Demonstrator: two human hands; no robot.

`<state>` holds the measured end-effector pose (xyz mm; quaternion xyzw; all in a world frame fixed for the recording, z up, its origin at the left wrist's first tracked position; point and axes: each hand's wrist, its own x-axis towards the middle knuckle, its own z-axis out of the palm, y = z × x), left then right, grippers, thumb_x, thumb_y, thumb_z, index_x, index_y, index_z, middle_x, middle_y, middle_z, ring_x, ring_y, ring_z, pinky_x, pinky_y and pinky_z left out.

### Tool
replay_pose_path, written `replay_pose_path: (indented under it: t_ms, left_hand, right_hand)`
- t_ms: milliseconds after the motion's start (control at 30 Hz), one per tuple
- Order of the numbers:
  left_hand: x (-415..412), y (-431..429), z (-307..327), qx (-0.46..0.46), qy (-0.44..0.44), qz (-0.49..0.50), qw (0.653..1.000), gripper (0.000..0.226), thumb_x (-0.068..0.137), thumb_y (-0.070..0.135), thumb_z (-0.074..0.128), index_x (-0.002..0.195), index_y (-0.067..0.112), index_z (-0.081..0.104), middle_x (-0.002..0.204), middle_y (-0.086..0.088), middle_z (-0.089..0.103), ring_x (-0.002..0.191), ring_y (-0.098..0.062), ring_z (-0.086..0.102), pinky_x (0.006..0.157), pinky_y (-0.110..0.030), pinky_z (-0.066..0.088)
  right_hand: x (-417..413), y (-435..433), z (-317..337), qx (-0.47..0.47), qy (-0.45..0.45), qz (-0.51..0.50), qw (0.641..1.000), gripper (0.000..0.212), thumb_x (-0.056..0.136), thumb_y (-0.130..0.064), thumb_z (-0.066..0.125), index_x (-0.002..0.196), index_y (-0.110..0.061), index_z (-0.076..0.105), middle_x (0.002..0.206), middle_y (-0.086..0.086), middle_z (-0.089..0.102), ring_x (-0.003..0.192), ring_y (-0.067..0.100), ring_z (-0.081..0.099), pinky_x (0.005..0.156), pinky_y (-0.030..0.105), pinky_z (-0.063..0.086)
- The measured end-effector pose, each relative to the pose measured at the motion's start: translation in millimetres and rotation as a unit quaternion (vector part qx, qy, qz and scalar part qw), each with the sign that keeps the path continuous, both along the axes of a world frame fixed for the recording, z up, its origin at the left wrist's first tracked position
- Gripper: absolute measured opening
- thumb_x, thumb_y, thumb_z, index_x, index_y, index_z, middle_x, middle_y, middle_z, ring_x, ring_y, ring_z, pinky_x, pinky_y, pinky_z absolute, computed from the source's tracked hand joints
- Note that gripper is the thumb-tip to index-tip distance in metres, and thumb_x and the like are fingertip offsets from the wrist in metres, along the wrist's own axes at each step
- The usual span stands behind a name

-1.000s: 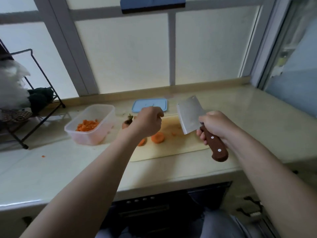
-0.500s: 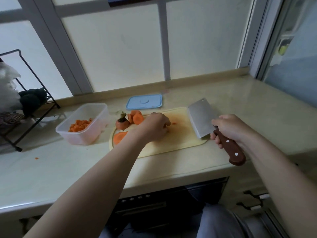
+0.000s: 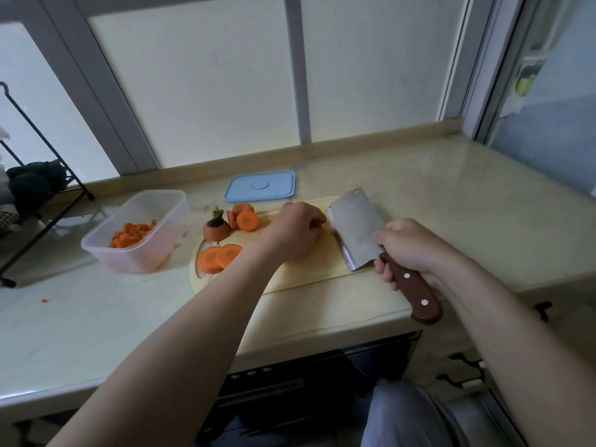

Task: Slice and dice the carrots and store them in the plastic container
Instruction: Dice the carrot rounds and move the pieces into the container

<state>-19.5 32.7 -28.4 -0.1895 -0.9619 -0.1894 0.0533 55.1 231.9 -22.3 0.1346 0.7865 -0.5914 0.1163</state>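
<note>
On the pale cutting board (image 3: 309, 269) my left hand (image 3: 295, 230) rests with curled fingers over something orange; what it holds is hidden. My right hand (image 3: 409, 246) grips the brown handle of a cleaver (image 3: 358, 227), whose blade stands on the board just right of the left hand. Carrot slices (image 3: 219, 258) lie at the board's left edge, with more slices (image 3: 243, 217) and a carrot top (image 3: 216, 229) behind them. The clear plastic container (image 3: 138, 253) to the left holds diced carrot (image 3: 132, 235).
A blue lid (image 3: 259, 186) lies behind the board near the window sill. A black wire rack (image 3: 38, 191) stands at the far left. A carrot crumb (image 3: 44, 300) sits on the counter. The counter edge runs close below the board.
My left hand came down from above onto the board. The cleaver moved down and left until its blade met the board beside that hand. The camera tilted downward.
</note>
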Motion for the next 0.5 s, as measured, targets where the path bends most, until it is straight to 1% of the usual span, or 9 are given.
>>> replay_pose_path:
  t_ms: [100,200,267,367,433,500]
  left_hand:
    - [-0.6,0.1,-2.1,0.039,0.001,0.015,0.999,0.028,0.089,0.012,0.067,0.116,0.015,0.074,0.113,-0.003,0.073,0.107,-0.021,0.064,0.088,-0.019,0.041]
    - [0.2,-0.9,-1.3,0.056,0.005,0.009,0.998,0.025,0.089,0.013,0.069,0.113,0.015,0.076,0.113,-0.001,0.074,0.107,-0.018,0.065,0.09,-0.017,0.041]
    - [1.1,-0.8,-0.1,0.049,0.004,-0.004,0.999,0.024,0.089,0.011,0.067,0.111,0.015,0.077,0.112,0.0,0.074,0.106,-0.017,0.064,0.088,-0.016,0.04]
    - [4.1,0.3,2.7,0.023,0.014,-0.027,0.999,0.027,0.088,0.006,0.063,0.108,0.016,0.078,0.108,-0.001,0.075,0.101,-0.018,0.065,0.08,-0.014,0.037]
    - [5.9,-2.7,8.6,0.018,0.021,-0.036,0.999,0.029,0.087,0.003,0.061,0.107,0.015,0.078,0.107,-0.002,0.075,0.099,-0.019,0.065,0.079,-0.016,0.04]
    - [6.5,-9.8,19.1,0.006,0.035,-0.038,0.999,0.03,0.088,0.003,0.058,0.108,0.015,0.077,0.107,-0.003,0.075,0.099,-0.02,0.065,0.082,-0.021,0.045]
  right_hand:
    - [-0.6,-12.3,-0.3,-0.01,-0.008,0.013,1.0,0.014,0.104,-0.011,0.036,0.101,-0.007,0.05,0.064,0.017,0.056,0.039,0.021,0.049,0.041,0.027,0.045]
    - [-0.7,-19.1,-0.9,-0.02,0.001,0.017,1.0,0.015,0.103,-0.009,0.035,0.106,-0.005,0.05,0.065,0.017,0.056,0.039,0.021,0.049,0.039,0.027,0.045]
    - [-0.7,-22.0,-1.3,-0.028,0.008,0.017,0.999,0.016,0.103,-0.008,0.036,0.109,-0.005,0.051,0.065,0.017,0.057,0.039,0.02,0.05,0.039,0.027,0.045]
    - [-2.1,-25.4,-1.0,-0.047,0.009,0.011,0.999,0.009,0.104,-0.009,0.039,0.105,-0.007,0.048,0.065,0.018,0.057,0.038,0.02,0.049,0.039,0.027,0.044]
    - [-4.4,-29.9,1.7,-0.052,0.015,0.01,0.998,0.007,0.104,-0.01,0.041,0.104,-0.007,0.048,0.063,0.017,0.057,0.038,0.019,0.05,0.039,0.027,0.044]
    - [-7.3,-37.8,8.8,-0.054,0.027,0.019,0.998,0.009,0.103,-0.01,0.042,0.106,-0.006,0.05,0.061,0.016,0.058,0.037,0.019,0.05,0.039,0.027,0.044]
